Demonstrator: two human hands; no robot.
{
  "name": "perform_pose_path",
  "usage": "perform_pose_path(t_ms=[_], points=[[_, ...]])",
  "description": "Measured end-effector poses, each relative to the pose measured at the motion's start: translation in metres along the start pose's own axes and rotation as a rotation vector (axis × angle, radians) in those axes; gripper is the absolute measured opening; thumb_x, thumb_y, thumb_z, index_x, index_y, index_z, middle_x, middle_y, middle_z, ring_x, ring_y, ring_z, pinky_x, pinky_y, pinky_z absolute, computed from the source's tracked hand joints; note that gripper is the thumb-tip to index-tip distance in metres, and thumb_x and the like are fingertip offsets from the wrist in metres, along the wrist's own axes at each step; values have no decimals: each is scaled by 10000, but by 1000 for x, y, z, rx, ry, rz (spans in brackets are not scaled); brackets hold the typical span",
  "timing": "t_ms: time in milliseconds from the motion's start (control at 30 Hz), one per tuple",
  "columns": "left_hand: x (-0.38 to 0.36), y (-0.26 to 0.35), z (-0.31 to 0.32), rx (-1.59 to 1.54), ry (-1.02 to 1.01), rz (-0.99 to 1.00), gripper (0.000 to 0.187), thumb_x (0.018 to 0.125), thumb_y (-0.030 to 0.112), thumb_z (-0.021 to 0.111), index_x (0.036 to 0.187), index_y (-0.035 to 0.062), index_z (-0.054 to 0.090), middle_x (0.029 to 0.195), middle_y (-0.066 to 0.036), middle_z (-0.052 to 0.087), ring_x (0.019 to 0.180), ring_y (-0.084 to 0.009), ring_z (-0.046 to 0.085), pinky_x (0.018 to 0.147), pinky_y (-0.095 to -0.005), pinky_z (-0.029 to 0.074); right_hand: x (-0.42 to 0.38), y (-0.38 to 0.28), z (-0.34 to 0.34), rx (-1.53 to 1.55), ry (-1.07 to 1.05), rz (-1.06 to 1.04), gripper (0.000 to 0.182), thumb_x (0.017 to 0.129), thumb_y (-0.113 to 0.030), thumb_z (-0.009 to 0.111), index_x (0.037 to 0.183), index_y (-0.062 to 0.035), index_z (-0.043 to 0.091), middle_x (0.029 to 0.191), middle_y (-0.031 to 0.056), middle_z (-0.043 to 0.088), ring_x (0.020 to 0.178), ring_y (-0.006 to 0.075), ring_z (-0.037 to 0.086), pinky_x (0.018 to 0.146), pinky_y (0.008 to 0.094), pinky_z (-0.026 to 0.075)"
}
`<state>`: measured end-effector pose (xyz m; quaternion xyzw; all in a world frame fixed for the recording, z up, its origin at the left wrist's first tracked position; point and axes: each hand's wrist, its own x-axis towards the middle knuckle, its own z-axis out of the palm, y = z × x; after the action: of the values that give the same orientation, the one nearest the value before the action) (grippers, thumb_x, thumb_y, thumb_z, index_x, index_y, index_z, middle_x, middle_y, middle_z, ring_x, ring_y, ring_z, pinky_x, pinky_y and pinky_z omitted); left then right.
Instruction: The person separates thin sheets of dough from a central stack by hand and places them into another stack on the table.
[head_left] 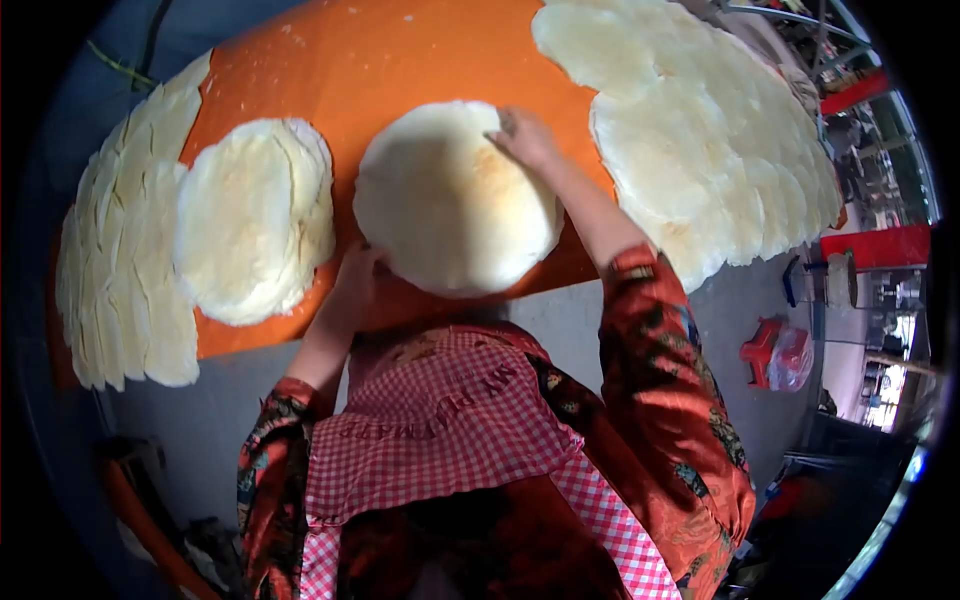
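A large round pale flatbread [430, 200] lies in front of me on the orange table, lightly browned in places, apparently on top of a pile. My right hand [525, 138] has its fingers closed over the upper right edge of it. At the lower left edge, my left hand [358, 275] is closed on the rim; shadow partly hides those fingers. To the left sits a thick stack of round flatbreads [250, 220], apart from both hands.
Overlapping rows of flatbreads cover the orange table's [380, 50] left end [120, 240] and right side [700, 140]. A red stool [763, 352] with a clear plastic bag stands on the grey floor at right. My checked apron [430, 420] is close to the table's front edge.
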<state>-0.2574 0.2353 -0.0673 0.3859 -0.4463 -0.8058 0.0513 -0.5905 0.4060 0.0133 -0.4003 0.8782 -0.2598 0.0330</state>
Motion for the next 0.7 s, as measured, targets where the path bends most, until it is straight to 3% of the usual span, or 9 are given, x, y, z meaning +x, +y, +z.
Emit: perform_pose_path(t_ms=[67,167,400,500,533,567,600,633,700], points=[[-3,-1,-3,-24,22,-14,255,726,49,593,981,42,588,821,-60,610,731,-201,609,663,-322,522,32,-17,18,-164,-190,14,592,828,-419,657,1290,-85,499,1275,138,556,1191,313,516,988,451,411],[-12,10,2,-28,36,-55,256,733,57,601,989,46,589,841,-58,618,748,-183,611,659,-309,519,58,-39,50,-270,-158,-113,629,836,-448,634,1349,-142,440,1365,80,488,1312,276,401,1049,513,321],[-12,7,8,10,132,-29,324,775,71,620,1086,28,538,964,-79,611,824,-209,612,705,-333,530,26,-8,60,-434,-348,-188,634,883,-486,567,1404,-179,378,1547,26,228,1431,260,179,1099,591,210],[-9,6,7,50,128,-37,353,785,65,616,1119,23,513,1011,-97,601,857,-231,610,716,-350,536,8,-30,67,-412,-172,-355,581,849,-469,605,1303,-123,495,1410,115,416,1315,279,375,1025,570,325],[-9,8,7,64,123,-33,361,786,62,615,1128,22,506,1024,-103,597,869,-239,608,718,-356,538,-13,-54,60,-64,-315,-234,587,764,-429,706,1202,-74,543,1230,139,555,1114,304,544,926,474,445],[-6,6,5,57,110,-41,360,785,64,616,1126,25,507,1026,-103,596,869,-238,608,716,-356,539,-60,-75,56,330,-199,-237,624,677,-389,782,1141,-45,546,1097,152,609,949,313,605,827,406,497],[-1,0,0,52,96,-50,359,785,67,617,1124,27,507,1027,-103,594,869,-238,608,713,-356,539,-97,-78,72,503,-306,-249,663,653,-362,805,1164,-31,544,1140,165,577,991,340,582,848,438,483],[4,-2,-3,46,82,-57,358,784,69,618,1122,30,508,1029,-103,593,870,-238,607,711,-355,539,-132,-95,56,218,-241,-514,633,683,-268,763,1213,-14,529,1218,177,537,1102,357,530,930,460,434],[-1,4,-1,79,98,-83,363,784,86,621,1125,38,507,1030,-101,591,874,-240,606,703,-355,541,-168,-95,74,-188,-149,-656,620,706,-119,616,1297,8,482,1358,196,459,1315,343,368,1056,485,312]])
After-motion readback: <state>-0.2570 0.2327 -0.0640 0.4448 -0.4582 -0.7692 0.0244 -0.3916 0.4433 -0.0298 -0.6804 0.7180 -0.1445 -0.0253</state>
